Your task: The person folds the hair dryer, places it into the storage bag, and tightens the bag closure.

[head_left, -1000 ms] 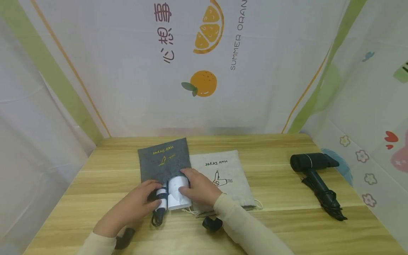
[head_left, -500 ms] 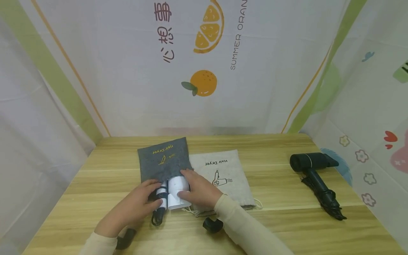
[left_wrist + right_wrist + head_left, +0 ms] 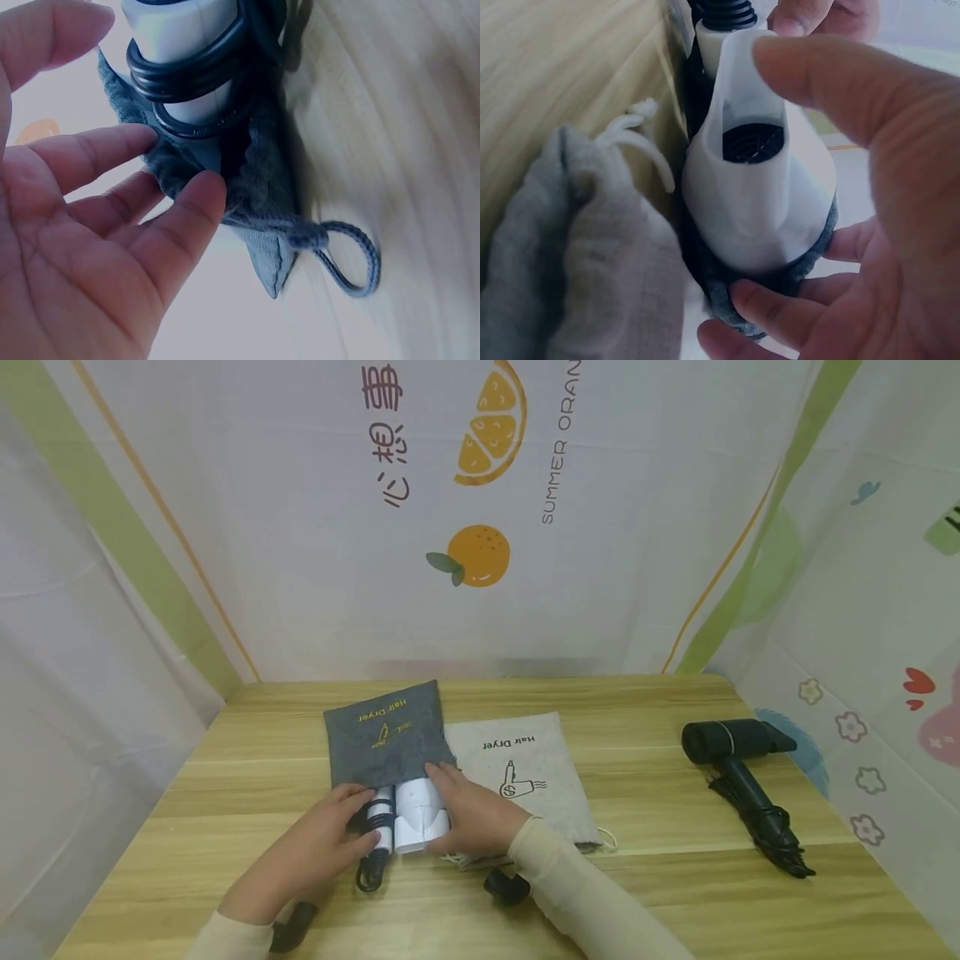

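Note:
A white hair dryer [image 3: 422, 814] lies partly inside a dark grey drawstring bag [image 3: 386, 739] printed "Hair Dryer". Its nozzle and cord-wrapped handle [image 3: 184, 37] stick out of the bag's mouth; the rest is hidden inside. My right hand [image 3: 483, 814] grips round the dryer's right side, the thumb at the nozzle's end and the other fingers at the bag's rim, as the right wrist view shows. On the other side, my left hand [image 3: 303, 852] touches the bag's rim with loosely extended fingers. Its thumb is close beside the handle.
Right of the grey bag lies a beige drawstring bag [image 3: 558, 793], partly under my right hand. A black hair dryer [image 3: 727, 741] with its cord wound round the handle rests near the table's right side. Printed white curtains [image 3: 615, 568] hang behind and beside the wooden table [image 3: 645, 893].
My right thumb has slid down across the nozzle to its open end, and that wrist has shifted slightly right. More of the nozzle shows. My left hand has barely moved.

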`<action>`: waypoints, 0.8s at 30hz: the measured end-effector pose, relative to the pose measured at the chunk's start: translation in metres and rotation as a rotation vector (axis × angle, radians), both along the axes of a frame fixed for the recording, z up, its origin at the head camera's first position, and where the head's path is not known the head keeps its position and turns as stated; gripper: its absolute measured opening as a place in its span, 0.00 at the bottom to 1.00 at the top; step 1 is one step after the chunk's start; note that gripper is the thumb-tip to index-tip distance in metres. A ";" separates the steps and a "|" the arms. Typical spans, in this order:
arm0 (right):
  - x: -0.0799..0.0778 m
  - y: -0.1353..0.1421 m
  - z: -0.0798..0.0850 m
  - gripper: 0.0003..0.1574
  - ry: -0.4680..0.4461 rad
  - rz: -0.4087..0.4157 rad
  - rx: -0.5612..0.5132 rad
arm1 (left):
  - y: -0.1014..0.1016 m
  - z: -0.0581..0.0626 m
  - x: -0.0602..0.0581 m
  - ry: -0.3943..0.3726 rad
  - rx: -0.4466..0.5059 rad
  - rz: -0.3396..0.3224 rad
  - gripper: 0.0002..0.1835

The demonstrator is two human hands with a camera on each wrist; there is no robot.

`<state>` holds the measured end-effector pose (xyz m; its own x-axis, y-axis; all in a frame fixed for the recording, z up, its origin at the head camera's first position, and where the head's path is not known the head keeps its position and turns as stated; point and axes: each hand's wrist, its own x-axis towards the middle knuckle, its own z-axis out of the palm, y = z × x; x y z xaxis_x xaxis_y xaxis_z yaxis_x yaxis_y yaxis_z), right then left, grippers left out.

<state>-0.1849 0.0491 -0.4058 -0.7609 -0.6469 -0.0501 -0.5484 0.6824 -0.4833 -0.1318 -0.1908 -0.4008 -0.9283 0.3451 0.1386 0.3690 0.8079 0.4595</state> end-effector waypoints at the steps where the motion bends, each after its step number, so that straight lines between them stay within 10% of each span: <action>1: 0.000 0.001 0.000 0.66 0.008 0.007 0.010 | -0.001 0.000 0.000 0.008 0.002 -0.004 0.30; 24: 0.002 0.001 -0.006 0.63 0.078 0.004 0.016 | -0.005 -0.003 0.004 0.020 -0.027 -0.017 0.38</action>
